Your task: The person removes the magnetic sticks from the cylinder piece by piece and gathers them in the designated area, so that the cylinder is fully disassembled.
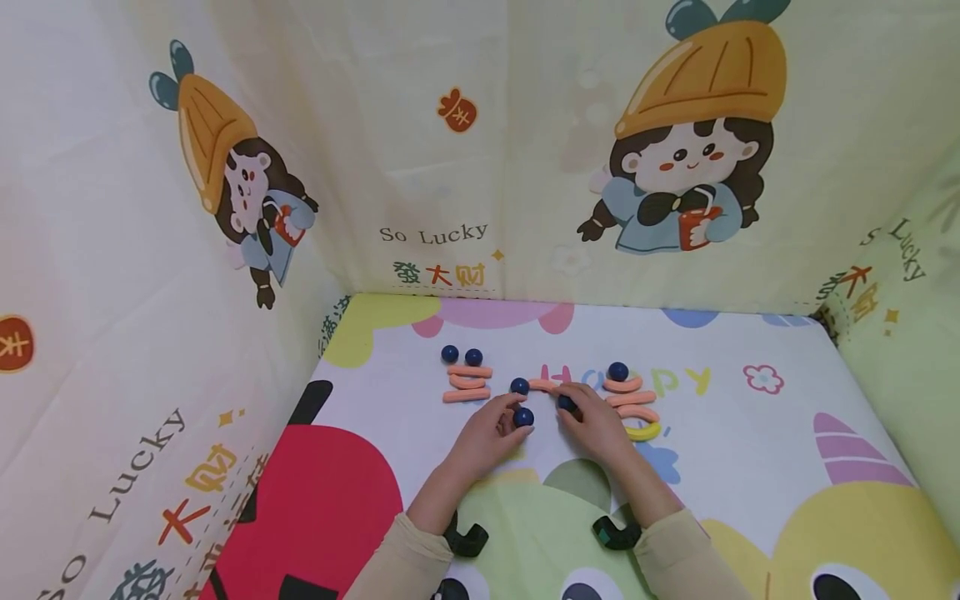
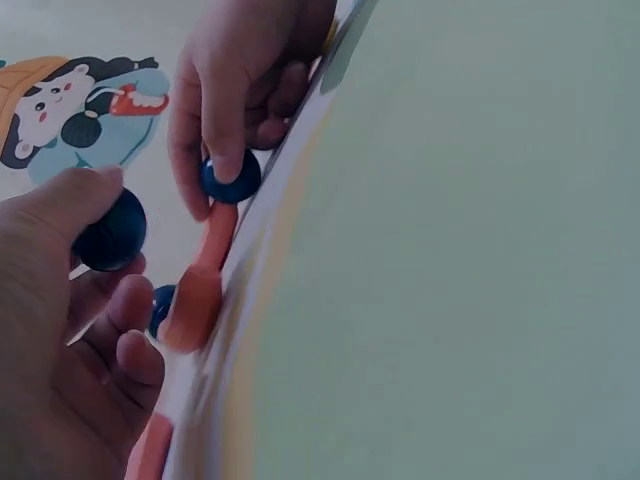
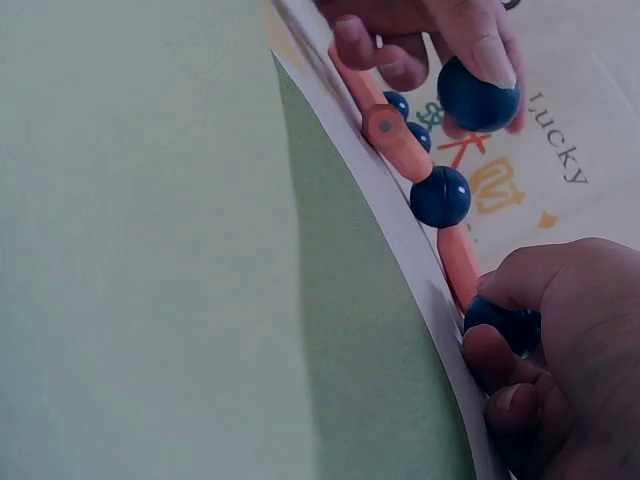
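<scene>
My left hand (image 1: 487,433) pinches a dark blue ball (image 2: 112,232) between thumb and fingers, held just above the table. With thumb and fingers, my right hand (image 1: 596,421) grips another blue ball (image 3: 503,322). A salmon-pink rod (image 3: 459,262) runs from that ball toward a third blue ball (image 1: 519,386); whether magnets or contact alone join them I cannot tell. The left hand's ball is apart from this row. In the right wrist view, the left hand (image 3: 470,30) appears at the top, its thumb on the ball.
Left of the hands lie several pink pieces (image 1: 467,396), straight and curved, with two blue balls (image 1: 473,357) behind. To the right are more pink pieces (image 1: 632,399), a yellow curved piece (image 1: 643,433) and a blue ball (image 1: 618,372). A printed cloth wall (image 1: 525,192) rises behind.
</scene>
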Tool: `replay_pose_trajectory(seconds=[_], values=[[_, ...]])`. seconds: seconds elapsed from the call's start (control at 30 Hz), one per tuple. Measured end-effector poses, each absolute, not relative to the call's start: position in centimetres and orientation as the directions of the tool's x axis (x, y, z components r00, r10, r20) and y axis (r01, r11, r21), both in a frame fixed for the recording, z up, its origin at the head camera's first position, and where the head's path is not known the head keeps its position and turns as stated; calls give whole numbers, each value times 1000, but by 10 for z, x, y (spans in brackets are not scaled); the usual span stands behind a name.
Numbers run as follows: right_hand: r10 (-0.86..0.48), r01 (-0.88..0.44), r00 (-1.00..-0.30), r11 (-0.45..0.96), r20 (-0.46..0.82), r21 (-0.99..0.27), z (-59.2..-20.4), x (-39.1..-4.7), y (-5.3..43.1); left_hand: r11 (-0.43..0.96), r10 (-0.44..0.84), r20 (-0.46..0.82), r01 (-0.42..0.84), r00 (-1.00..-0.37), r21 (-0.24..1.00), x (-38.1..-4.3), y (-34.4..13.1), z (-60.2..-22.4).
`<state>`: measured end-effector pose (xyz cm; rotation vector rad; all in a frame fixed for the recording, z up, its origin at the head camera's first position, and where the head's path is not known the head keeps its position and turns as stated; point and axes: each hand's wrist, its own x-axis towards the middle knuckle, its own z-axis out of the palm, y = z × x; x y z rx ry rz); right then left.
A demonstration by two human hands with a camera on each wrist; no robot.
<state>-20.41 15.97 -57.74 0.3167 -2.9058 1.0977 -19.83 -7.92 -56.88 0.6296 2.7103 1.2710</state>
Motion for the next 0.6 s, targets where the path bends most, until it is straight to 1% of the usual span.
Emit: replay_pose_trajectory(seconds=[0.13,0.43,0.6], values=[[-190,-215,-976,727,111,-652,-578,-203,159,555,336,49,240,-941,797,-206,-91,-556],[-193,-213,-976,710,105,-671,-575,-202,160,641,197,124,224,-972,735,-240,-128,-540],[-195,-213,-975,714,102,-667,-575,-203,160,649,104,77,126,-992,751,-260,-154,-534]])
